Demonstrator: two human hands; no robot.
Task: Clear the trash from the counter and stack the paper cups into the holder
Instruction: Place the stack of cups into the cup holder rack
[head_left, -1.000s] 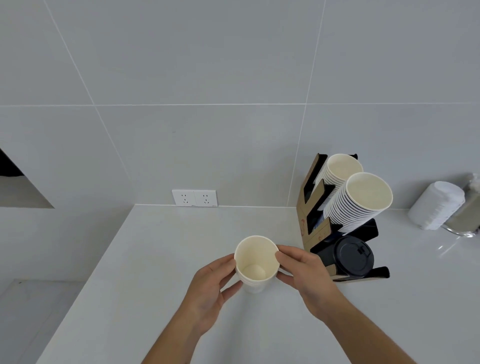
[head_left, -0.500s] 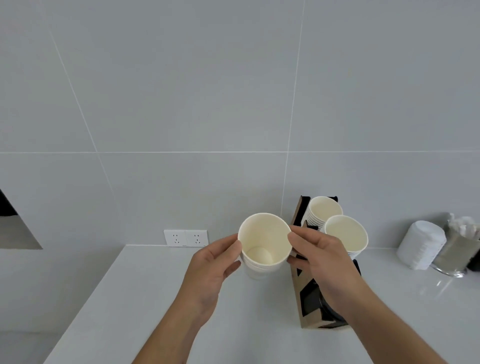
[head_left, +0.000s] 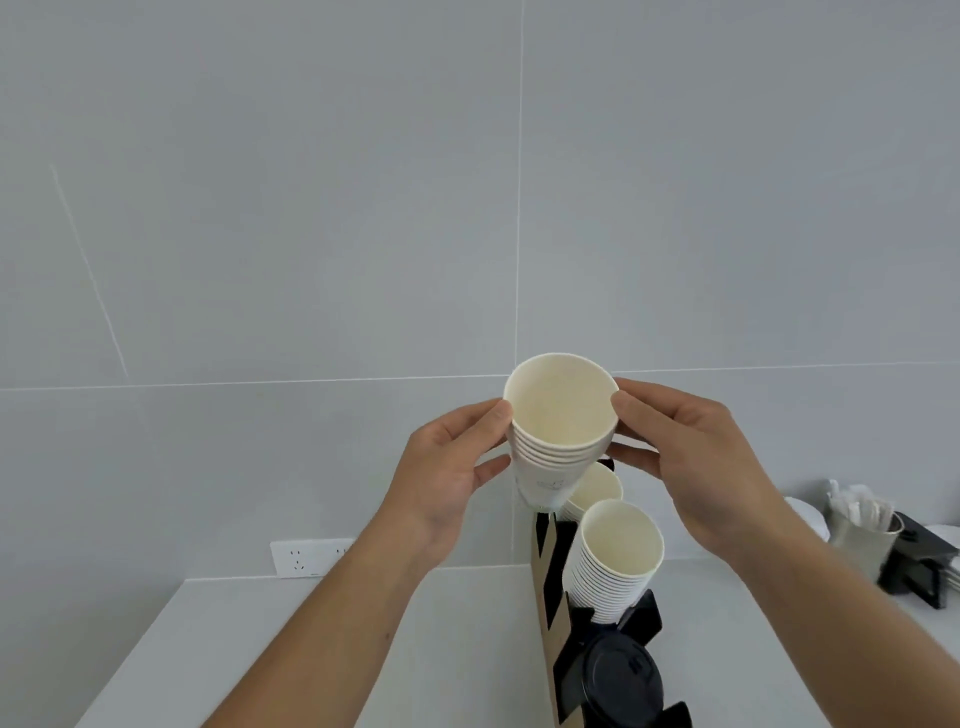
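Note:
A short stack of several nested white paper cups (head_left: 558, 415) is held up in the air, mouth tilted toward me. My left hand (head_left: 449, 467) grips its left side and my right hand (head_left: 696, 457) pinches its right rim. Directly below stands the brown and black cardboard cup holder (head_left: 545, 597). The holder carries a long stack of white cups (head_left: 618, 556) in front, a second cup stack (head_left: 597, 491) behind it partly hidden by the held cups, and black lids (head_left: 618, 680) at the bottom.
The white counter (head_left: 260, 649) runs along a grey tiled wall with a double socket (head_left: 306, 558). At the far right are a metal cup of wrapped stirrers (head_left: 862, 530), a black box (head_left: 919, 566) and a white object (head_left: 808, 514), mostly hidden by my right arm.
Both hands have lifted the cup stack from the counter up and to the right, until it hangs above the holder. My view has tilted upward toward the wall.

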